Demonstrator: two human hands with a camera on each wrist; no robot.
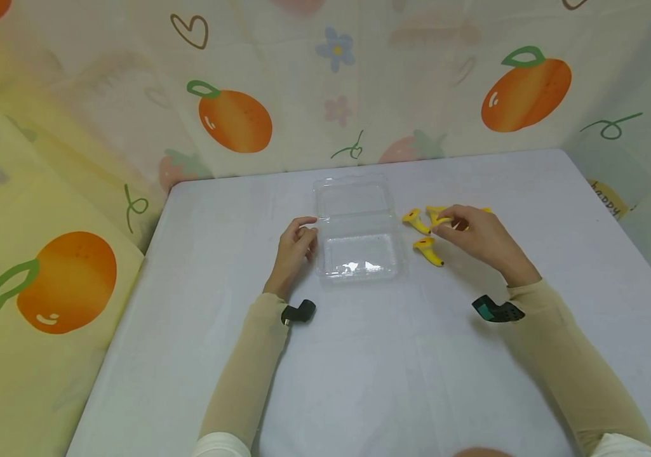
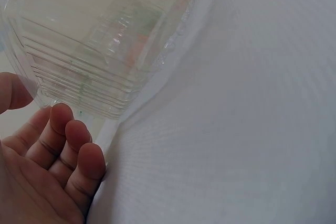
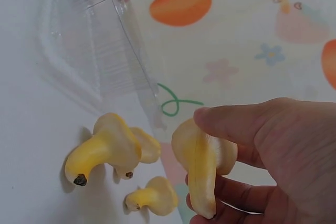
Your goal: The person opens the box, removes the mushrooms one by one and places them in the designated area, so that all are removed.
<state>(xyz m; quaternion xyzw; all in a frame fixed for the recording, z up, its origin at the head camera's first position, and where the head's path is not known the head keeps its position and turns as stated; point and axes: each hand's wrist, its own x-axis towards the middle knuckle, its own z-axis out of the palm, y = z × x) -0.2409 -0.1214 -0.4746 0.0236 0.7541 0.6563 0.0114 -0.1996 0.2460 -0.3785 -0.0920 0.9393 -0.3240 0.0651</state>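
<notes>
An open clear plastic clamshell box [image 1: 359, 236] lies flat on the white table, lid part at the back. At its left edge, my left hand [image 1: 296, 246] pinches the rim between thumb and fingertips [image 2: 62, 113]. My right hand [image 1: 476, 233], to the right of the box, holds a yellow mushroom [image 3: 202, 166] by its pale cap between thumb and fingers, stem pointing down. Beside that hand several more yellow mushrooms lie on the table, among them one in front [image 1: 428, 251] and one behind it [image 1: 416, 221]. Their stems end in dark tips. The right hand partly hides others.
A white cloth covers the table [image 1: 331, 381]. Behind it hangs a fruit-printed curtain [image 1: 291, 82], with more curtain at the left and right sides. Each wrist carries a dark camera, the left one [image 1: 299, 311] close to the table surface.
</notes>
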